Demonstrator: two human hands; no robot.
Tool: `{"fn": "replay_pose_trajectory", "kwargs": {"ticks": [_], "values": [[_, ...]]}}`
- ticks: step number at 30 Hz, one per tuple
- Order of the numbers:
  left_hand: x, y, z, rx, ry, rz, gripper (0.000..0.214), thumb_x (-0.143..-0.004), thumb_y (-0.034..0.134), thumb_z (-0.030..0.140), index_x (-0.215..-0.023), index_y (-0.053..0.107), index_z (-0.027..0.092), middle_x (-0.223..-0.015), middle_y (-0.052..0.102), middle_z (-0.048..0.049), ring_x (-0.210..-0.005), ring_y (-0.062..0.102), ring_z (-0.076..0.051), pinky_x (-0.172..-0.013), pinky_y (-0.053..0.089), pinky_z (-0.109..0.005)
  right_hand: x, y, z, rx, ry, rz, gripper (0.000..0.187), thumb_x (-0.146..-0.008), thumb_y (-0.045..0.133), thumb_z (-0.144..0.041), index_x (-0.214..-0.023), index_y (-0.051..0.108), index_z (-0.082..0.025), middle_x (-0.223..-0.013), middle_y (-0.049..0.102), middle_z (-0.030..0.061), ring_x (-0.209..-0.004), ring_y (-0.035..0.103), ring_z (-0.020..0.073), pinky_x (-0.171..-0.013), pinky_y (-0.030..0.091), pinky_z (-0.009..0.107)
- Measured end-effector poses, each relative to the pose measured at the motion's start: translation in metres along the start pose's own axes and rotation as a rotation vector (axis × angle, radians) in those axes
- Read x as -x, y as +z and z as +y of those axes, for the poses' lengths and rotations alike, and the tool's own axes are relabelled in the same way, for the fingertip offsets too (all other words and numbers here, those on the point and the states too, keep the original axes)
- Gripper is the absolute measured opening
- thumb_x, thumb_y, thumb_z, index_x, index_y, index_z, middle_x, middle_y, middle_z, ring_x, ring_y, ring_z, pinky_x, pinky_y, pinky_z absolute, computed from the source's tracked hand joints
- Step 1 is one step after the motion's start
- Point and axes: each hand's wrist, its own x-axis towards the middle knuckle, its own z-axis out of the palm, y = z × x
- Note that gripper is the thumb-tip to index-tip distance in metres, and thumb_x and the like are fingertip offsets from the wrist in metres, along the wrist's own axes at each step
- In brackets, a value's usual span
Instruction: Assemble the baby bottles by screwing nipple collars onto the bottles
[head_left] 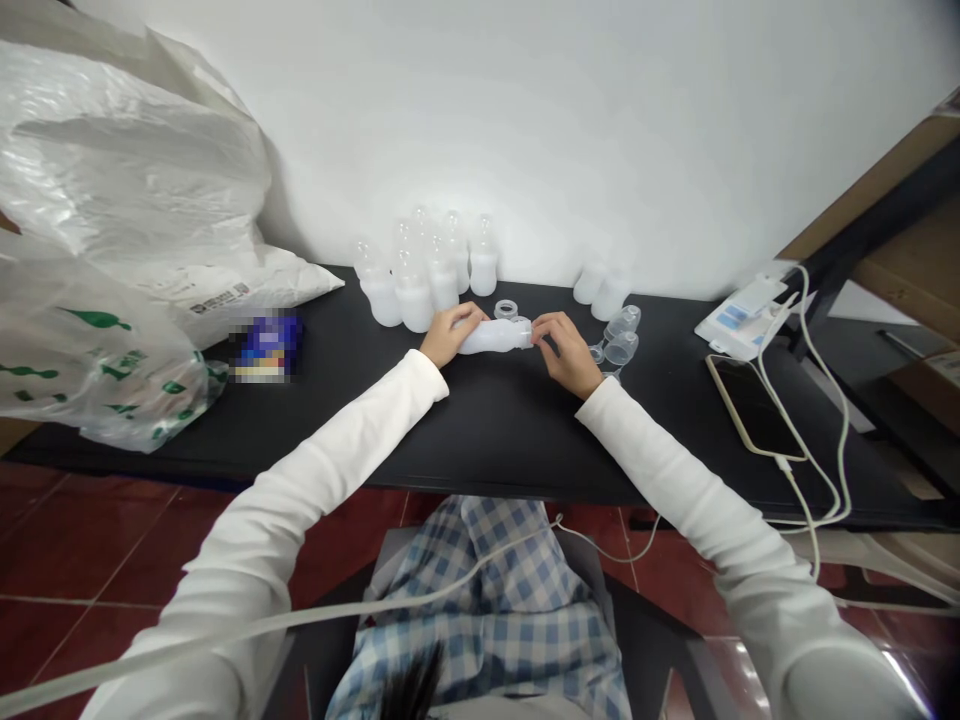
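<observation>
- The left grip (452, 332) covers the base of the lying bottle (491, 337).
- Whether the right grip's (566, 352) fingertips pinch its neck is too small to tell.
- The right grip and white sleeve (660, 460) partly hide the clear caps (622, 348).
- Front bottles (414, 300) block parts of those behind.
- Pixelation obscures the blue packet (271, 342).
- The left edge cuts off the white bag (135, 180).
- Print on the white box (739, 318) is unreadable.
</observation>
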Motion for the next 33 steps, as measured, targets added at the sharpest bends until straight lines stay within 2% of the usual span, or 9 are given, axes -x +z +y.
{"fn": "replay_pose_trajectory", "kwargs": {"ticks": [4, 6, 11, 15, 18, 22, 27, 30, 33], "values": [[-0.0036, 0.0025, -0.0001, 0.237, -0.271, -0.093, 0.036, -0.086, 0.051, 0.051, -0.082, 0.065, 0.017, -0.070, 0.061, -0.0009, -0.059, 0.059, -0.015, -0.047, 0.048, -0.024, 0.0007, 0.0008, -0.0007, 0.050, 0.019, -0.010, 0.015, -0.092, 0.045, -0.014, -0.088, 0.054, -0.025, -0.105, 0.061, 0.0091, -0.096, 0.056, 0.0238, -0.090, 0.048, 0.044], [-0.0047, 0.0022, 0.0012, 0.309, -0.334, -0.123, 0.036, -0.084, 0.052, 0.051, -0.081, 0.064, 0.017, -0.066, 0.058, -0.0009, -0.052, 0.057, -0.014, -0.039, 0.044, -0.024, 0.0012, 0.0014, -0.0014, 0.065, 0.011, -0.004, 0.014, -0.090, 0.045, -0.013, -0.088, 0.054, -0.025, -0.104, 0.061, 0.0093, -0.095, 0.056, 0.0239, -0.089, 0.048, 0.044], [-0.0051, 0.0006, 0.0017, 0.326, -0.300, -0.153, 0.036, -0.083, 0.055, 0.052, -0.082, 0.063, 0.017, -0.064, 0.059, -0.0005, -0.050, 0.056, -0.013, -0.037, 0.045, -0.023, -0.0002, -0.0015, -0.0036, 0.014, 0.008, -0.006, 0.013, -0.092, 0.048, -0.019, -0.099, 0.056, -0.026, -0.107, 0.062, 0.0092, -0.103, 0.059, 0.0249, -0.094, 0.050, 0.047], [-0.0046, 0.0005, -0.0009, 0.326, -0.273, -0.144, 0.034, -0.084, 0.055, 0.051, -0.083, 0.063, 0.018, -0.065, 0.059, 0.0001, -0.050, 0.057, -0.013, -0.037, 0.045, -0.022, -0.0014, -0.0054, -0.0042, -0.020, 0.032, -0.020, 0.022, -0.094, 0.050, -0.026, -0.115, 0.056, -0.025, -0.115, 0.064, 0.0102, -0.110, 0.060, 0.0251, -0.097, 0.051, 0.046], [-0.0041, 0.0011, -0.0025, 0.320, -0.263, -0.138, 0.035, -0.086, 0.054, 0.051, -0.083, 0.064, 0.017, -0.065, 0.059, -0.0001, -0.050, 0.057, -0.013, -0.037, 0.046, -0.023, -0.0001, -0.0053, -0.0024, -0.035, 0.073, -0.022, 0.028, -0.095, 0.053, -0.033, -0.121, 0.056, -0.024, -0.117, 0.065, 0.0109, -0.107, 0.062, 0.0248, -0.094, 0.052, 0.044], [-0.0026, 0.0020, -0.0014, 0.292, -0.251, -0.150, 0.035, -0.086, 0.054, 0.051, -0.083, 0.065, 0.017, -0.065, 0.060, -0.0004, -0.051, 0.057, -0.013, -0.038, 0.044, -0.022, 0.0029, -0.0020, -0.0007, -0.078, 0.176, -0.042, 0.035, -0.097, 0.052, -0.045, -0.125, 0.054, -0.024, -0.095, 0.066, 0.0046, -0.086, 0.063, 0.0207, -0.087, 0.051, 0.040], [-0.0012, 0.0016, 0.0021, 0.249, -0.236, -0.158, 0.037, -0.086, 0.054, 0.051, -0.083, 0.067, 0.017, -0.066, 0.059, -0.0002, -0.053, 0.055, -0.012, -0.041, 0.042, -0.022, 0.0034, 0.0013, -0.0039, -0.121, 0.279, -0.064, 0.037, -0.099, 0.048, -0.050, -0.125, 0.052, -0.024, -0.065, 0.053, -0.0061, -0.062, 0.054, 0.0169, -0.075, 0.048, 0.035], [-0.0016, 0.0017, 0.0025, 0.242, -0.218, -0.155, 0.037, -0.086, 0.055, 0.051, -0.082, 0.068, 0.017, -0.067, 0.059, 0.0000, -0.053, 0.053, -0.011, -0.043, 0.041, -0.022, 0.0019, 0.0011, -0.0050, -0.094, 0.294, -0.053, 0.035, -0.099, 0.047, -0.050, -0.123, 0.052, -0.026, -0.058, 0.049, -0.0077, -0.057, 0.052, 0.0180, -0.076, 0.046, 0.036], [-0.0025, 0.0024, 0.0022, 0.248, -0.245, -0.165, 0.037, -0.085, 0.055, 0.052, -0.084, 0.067, 0.017, -0.066, 0.059, 0.0001, -0.052, 0.054, -0.012, -0.041, 0.041, -0.021, 0.0003, -0.0023, -0.0048, -0.013, 0.259, -0.064, 0.032, -0.099, 0.046, -0.045, -0.122, 0.052, -0.024, -0.064, 0.056, -0.0043, -0.061, 0.054, 0.0195, -0.077, 0.044, 0.038]]}}
